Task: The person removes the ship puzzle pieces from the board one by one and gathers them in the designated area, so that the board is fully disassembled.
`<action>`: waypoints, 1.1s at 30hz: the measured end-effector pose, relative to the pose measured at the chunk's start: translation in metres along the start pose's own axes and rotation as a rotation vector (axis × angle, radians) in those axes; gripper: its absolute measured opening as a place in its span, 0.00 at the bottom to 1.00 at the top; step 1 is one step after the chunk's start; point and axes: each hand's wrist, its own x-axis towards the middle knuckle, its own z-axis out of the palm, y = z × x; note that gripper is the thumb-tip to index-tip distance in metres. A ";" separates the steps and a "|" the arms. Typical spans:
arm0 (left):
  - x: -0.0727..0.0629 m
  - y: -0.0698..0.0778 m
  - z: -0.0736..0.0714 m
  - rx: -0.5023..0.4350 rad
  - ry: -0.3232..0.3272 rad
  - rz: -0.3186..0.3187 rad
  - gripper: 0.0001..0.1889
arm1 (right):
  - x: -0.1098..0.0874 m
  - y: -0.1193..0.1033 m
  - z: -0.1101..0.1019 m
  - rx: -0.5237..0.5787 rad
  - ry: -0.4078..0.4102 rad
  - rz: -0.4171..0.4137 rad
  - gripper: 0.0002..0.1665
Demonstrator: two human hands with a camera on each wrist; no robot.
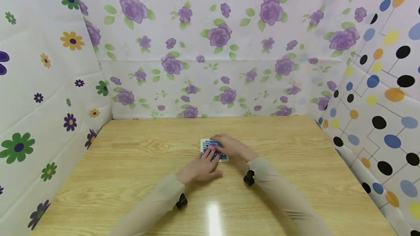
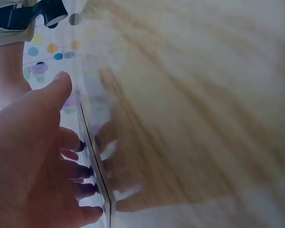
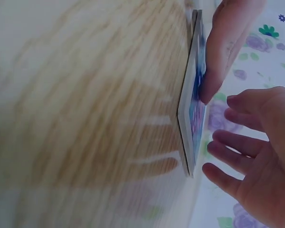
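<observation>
Just below centre frame, the left hand, fingers straight and spread, reaches up and right onto the picture board, flat on the worktop; the board appears longer left to right (slant and covering hands leave its long axis and print direction unsure); the right hand, relaxed, gripping nothing, covers its upper right; neither hand is plainly nearer.

Glossy wood-grain tabletop; picture board smooth, perhaps cardboard.
</observation>
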 end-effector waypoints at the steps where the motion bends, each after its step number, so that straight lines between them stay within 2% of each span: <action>1: 0.000 0.001 -0.001 0.000 -0.005 -0.004 0.42 | 0.002 0.000 0.000 0.010 -0.003 -0.007 0.26; 8: 0.001 0.000 -0.002 -0.011 -0.047 0.001 0.44 | 0.011 -0.001 -0.004 0.248 0.000 -0.006 0.26; 12: 0.001 -0.003 -0.001 -0.030 -0.071 0.011 0.44 | 0.015 0.003 -0.007 0.298 0.001 -0.017 0.26; 19: 0.001 -0.004 -0.001 -0.032 -0.077 0.036 0.48 | 0.027 0.011 -0.006 0.395 -0.021 -0.045 0.28; 24: 0.000 -0.005 -0.002 -0.048 -0.094 0.046 0.47 | 0.033 0.008 -0.008 0.408 -0.036 -0.023 0.28; 33: -0.002 -0.006 -0.003 -0.049 -0.098 0.041 0.48 | 0.047 0.003 -0.008 0.258 -0.056 -0.018 0.19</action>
